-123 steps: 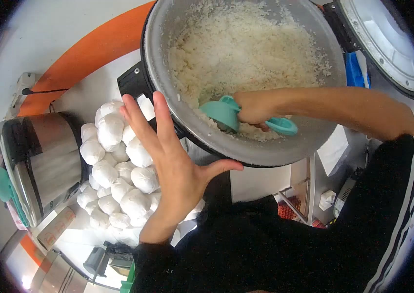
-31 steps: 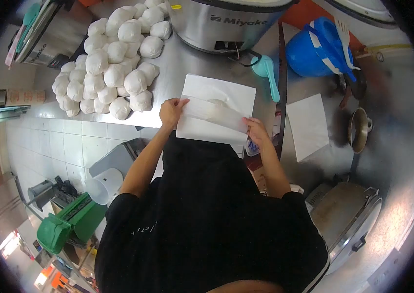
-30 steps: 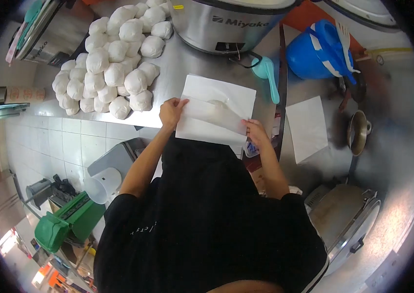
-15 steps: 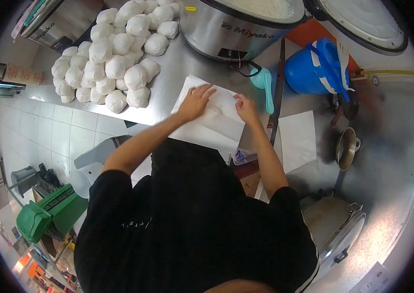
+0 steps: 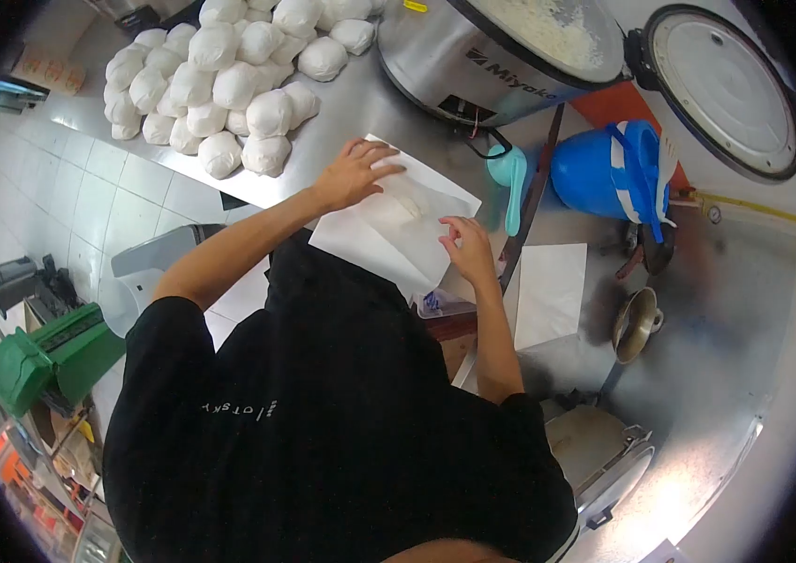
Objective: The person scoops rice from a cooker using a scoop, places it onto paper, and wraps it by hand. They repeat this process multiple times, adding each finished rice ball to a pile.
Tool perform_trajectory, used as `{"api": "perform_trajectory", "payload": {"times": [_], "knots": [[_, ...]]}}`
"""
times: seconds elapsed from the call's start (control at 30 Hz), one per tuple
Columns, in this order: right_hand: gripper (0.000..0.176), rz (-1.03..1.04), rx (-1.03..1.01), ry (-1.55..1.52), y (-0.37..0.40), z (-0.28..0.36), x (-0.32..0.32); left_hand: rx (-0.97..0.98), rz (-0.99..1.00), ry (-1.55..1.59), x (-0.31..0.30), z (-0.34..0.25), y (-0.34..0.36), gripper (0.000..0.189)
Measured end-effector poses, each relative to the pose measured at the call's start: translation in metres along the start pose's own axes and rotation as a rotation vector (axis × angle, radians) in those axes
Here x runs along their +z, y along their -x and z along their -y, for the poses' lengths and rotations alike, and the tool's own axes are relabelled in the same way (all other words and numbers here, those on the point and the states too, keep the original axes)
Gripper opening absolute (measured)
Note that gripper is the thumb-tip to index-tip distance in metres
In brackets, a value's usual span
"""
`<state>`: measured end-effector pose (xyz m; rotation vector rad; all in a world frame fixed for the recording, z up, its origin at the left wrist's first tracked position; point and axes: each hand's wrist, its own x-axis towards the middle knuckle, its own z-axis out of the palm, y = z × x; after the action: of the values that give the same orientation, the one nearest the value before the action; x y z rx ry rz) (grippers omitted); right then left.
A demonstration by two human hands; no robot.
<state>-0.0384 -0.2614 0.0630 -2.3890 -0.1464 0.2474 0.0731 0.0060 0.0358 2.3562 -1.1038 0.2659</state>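
Note:
White wrapping paper [image 5: 370, 246] lies on the steel counter right in front of me. A small pale mound [image 5: 405, 208] shows near its middle, partly veiled by a translucent layer. My left hand [image 5: 351, 175] rests over the paper's far left edge, its fingers spread. At the right side of the sheet is my right hand [image 5: 468, 251], with fingers bent and the thumb apart from them. A turquoise rice scoop [image 5: 510, 183] lies just beyond the right hand.
Several white wrapped bundles [image 5: 234, 86] are piled at the back left. A large Miyako rice cooker [image 5: 501, 80] holds rice, its lid [image 5: 726, 89] raised. To the right are a blue bucket [image 5: 595, 174] and another white sheet [image 5: 551, 296]. A small plastic box [image 5: 445, 305] sits near my waist.
My left hand has shifted left toward the paper's edge. My right hand has come nearer, and the sheet lies more spread out. The camera view has turned slightly.

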Motion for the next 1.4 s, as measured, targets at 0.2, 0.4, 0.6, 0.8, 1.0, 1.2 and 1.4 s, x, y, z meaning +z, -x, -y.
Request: {"api": "perform_trajectory", "payload": {"times": [0.2, 0.4, 0.6, 0.8, 1.0, 1.2, 1.4], "knots": [[0.031, 0.068, -0.048, 0.091, -0.003, 0.002, 0.0, 0.017, 0.089, 0.014, 0.027, 0.008, 0.0, 0.027], [0.038, 0.179, 0.028, 0.07, 0.005, -0.004, 0.002, 0.083, 0.045, -0.025, 0.016, 0.022, -0.014, 0.022], [0.046, 0.143, 0.007, 0.084, -0.01, 0.018, 0.005, -0.109, 0.042, 0.101, 0.012, -0.012, 0.042, 0.042], [0.031, -0.016, -0.155, 0.119, -0.026, 0.024, 0.038, 0.041, 0.306, 0.091, 0.022, -0.071, 0.074, 0.074], [0.031, -0.258, -0.308, 0.228, -0.004, 0.024, 0.082, 0.005, 0.278, 0.019, 0.043, -0.075, 0.082, 0.072], [0.042, -0.26, -0.295, 0.386, 0.01, 0.039, 0.084, 0.045, 0.126, 0.042, 0.053, -0.051, 0.07, 0.038], [0.031, -0.307, -0.232, 0.327, 0.022, 0.013, 0.085, 0.51, 0.343, -0.065, 0.035, 0.012, 0.017, 0.025]]}}
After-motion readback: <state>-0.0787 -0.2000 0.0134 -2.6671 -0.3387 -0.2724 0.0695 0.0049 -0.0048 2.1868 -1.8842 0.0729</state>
